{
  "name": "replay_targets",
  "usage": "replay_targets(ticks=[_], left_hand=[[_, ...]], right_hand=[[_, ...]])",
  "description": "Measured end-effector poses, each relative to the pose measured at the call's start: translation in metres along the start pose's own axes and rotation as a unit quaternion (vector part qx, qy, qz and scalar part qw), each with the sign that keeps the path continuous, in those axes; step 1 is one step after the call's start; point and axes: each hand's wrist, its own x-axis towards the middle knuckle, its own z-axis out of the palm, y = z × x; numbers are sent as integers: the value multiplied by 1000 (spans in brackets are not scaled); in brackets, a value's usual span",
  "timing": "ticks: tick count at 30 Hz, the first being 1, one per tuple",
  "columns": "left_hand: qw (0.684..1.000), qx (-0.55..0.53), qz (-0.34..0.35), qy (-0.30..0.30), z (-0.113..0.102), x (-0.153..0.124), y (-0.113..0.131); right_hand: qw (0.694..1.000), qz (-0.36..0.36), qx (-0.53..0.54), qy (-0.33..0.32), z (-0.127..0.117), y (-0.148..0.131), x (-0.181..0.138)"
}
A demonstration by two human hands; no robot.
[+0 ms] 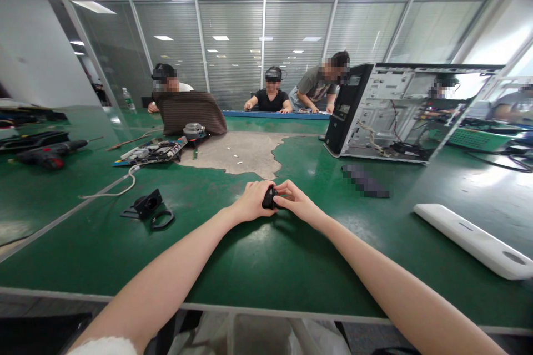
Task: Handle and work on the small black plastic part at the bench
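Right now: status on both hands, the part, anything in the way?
Left hand gripping small black part. Right hand at its right side, fingers touching. No obstruction seen at either; black ring lies off left.

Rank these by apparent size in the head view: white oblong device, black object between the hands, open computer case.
1. Open computer case
2. White oblong device
3. Black object, partly hidden by fingers

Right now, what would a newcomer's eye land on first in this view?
Probably the opened computer case, standing toward the right of the green table with its inside showing. Next, at the middle, the left hand and right hand holding a small black part. A long white object lying at the right also stands out.
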Motion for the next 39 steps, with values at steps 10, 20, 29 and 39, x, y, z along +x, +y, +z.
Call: replay_targets(ticks=[10,20,29,39], left_hand=[[1000,1,-4,-6,0,0,0],[1000,3,2,-2,-1,0,0],[1000,3,-5,-5,-1,0,0],[1000,-3,2,-3,-1,0,1]], right_hand=[[999,26,25,-26,-3,9,3],[999,29,17,15,-2,7,3],[999,28,29,-28,-5,7,2],[999,33,16,15,-1,5,3]])
